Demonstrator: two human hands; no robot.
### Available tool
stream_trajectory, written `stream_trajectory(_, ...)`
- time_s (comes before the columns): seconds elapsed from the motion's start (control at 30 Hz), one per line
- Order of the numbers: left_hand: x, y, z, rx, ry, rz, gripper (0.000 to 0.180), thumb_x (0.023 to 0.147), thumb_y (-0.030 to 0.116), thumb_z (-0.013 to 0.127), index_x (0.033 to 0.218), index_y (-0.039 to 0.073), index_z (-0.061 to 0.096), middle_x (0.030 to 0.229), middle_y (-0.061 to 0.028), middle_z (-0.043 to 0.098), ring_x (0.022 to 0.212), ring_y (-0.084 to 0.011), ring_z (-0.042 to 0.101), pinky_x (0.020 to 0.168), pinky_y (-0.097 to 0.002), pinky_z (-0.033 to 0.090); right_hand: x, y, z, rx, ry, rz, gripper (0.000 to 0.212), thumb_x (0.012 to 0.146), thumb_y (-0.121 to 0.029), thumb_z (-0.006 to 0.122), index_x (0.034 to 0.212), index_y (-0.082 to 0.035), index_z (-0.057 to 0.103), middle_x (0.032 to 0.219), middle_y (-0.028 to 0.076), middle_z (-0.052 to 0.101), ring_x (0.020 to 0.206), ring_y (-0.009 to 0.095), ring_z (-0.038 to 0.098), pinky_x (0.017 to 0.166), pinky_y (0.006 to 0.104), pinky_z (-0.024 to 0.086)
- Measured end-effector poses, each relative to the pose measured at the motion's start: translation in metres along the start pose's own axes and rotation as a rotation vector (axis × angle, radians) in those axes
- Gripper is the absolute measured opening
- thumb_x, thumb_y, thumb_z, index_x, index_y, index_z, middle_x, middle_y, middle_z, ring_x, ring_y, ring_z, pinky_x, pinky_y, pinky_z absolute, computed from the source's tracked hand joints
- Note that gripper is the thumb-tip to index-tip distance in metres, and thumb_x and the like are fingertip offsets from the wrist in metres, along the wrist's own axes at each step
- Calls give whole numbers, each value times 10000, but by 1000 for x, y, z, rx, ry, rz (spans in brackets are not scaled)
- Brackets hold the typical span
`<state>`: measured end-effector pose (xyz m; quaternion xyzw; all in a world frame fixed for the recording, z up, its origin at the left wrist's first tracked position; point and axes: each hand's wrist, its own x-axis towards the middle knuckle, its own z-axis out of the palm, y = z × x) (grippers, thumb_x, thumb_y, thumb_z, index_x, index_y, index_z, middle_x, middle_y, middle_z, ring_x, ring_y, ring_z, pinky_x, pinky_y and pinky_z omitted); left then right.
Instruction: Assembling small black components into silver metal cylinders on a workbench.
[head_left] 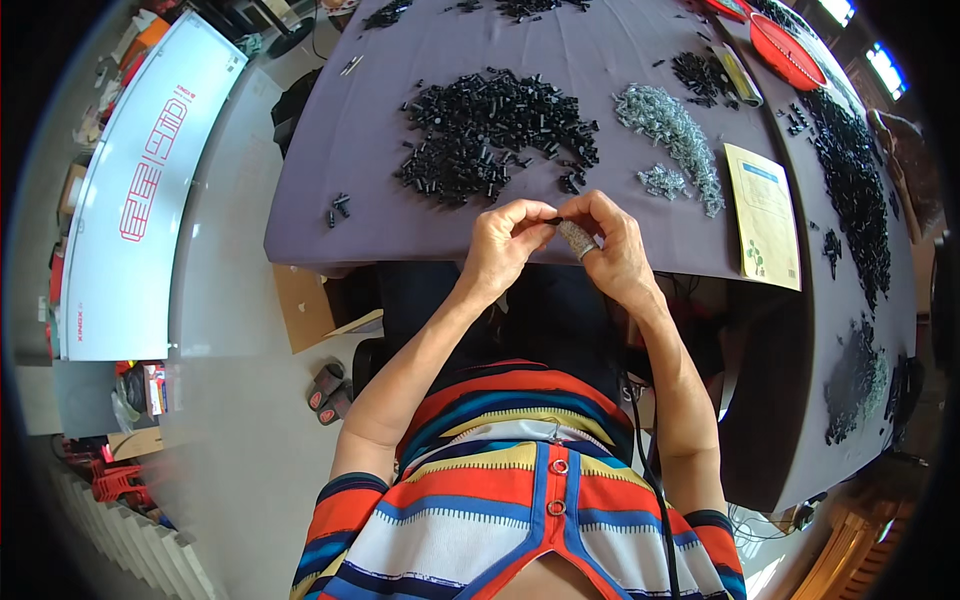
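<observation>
My left hand (497, 248) and my right hand (618, 252) meet over the near edge of the cloth-covered table (340, 215). Between their fingertips they pinch a small black plastic piece (553, 221), mostly hidden by the fingers. A pale, speckled wrap (577, 240) covers my right thumb. Just beyond the hands lies a large heap of short black cylindrical parts (490, 125). To its right spreads a pile of clear plastic pieces (675, 135), with a smaller cluster of them at its near side.
A yellow booklet (765, 215) lies right of my hands. More black parts (705, 78) sit behind the clear pile. Another table at right bears a long dark heap (855, 190) and a red basket (787, 52). At left stands a long white cabinet (150, 190); slippers (328, 392) rest on the floor.
</observation>
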<state>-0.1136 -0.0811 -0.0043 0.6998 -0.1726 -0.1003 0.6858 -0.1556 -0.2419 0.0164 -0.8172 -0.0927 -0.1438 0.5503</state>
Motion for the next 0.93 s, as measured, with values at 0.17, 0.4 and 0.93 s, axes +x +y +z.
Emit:
stream_trajectory(0.17, -16, -6, -9, -8, -44, 52, 157, 840, -43, 617, 984, 4, 659, 808, -12, 641, 710, -63, 582, 659, -208, 489, -3, 0, 6, 103, -97, 121, 206, 764, 67, 634, 950, 7, 567, 816, 104, 649, 758, 180, 645, 677, 294, 499)
stream_trajectory(0.4, -21, -13, -26, -139, 52, 42, 131, 847, -24, 616, 971, -3, 656, 780, -14, 640, 684, -64, 582, 648, -208, 493, 7, -7, 20, 12, -153, 176, 167, 788, -10, 686, 926, -3, 591, 780, 41, 630, 737, 80, 583, 678, 247, 480)
stream_trajectory(0.93, -22, -21, -40, -405, 121, 36, 107, 864, 11, 622, 969, 0, 638, 794, -31, 627, 686, -85, 584, 621, -221, 507, 90, 37, 53, -934, -122, -10, 209, 786, -207, 665, 950, -78, 671, 889, 137, 631, 831, 328, 631, 714, 421, 509)
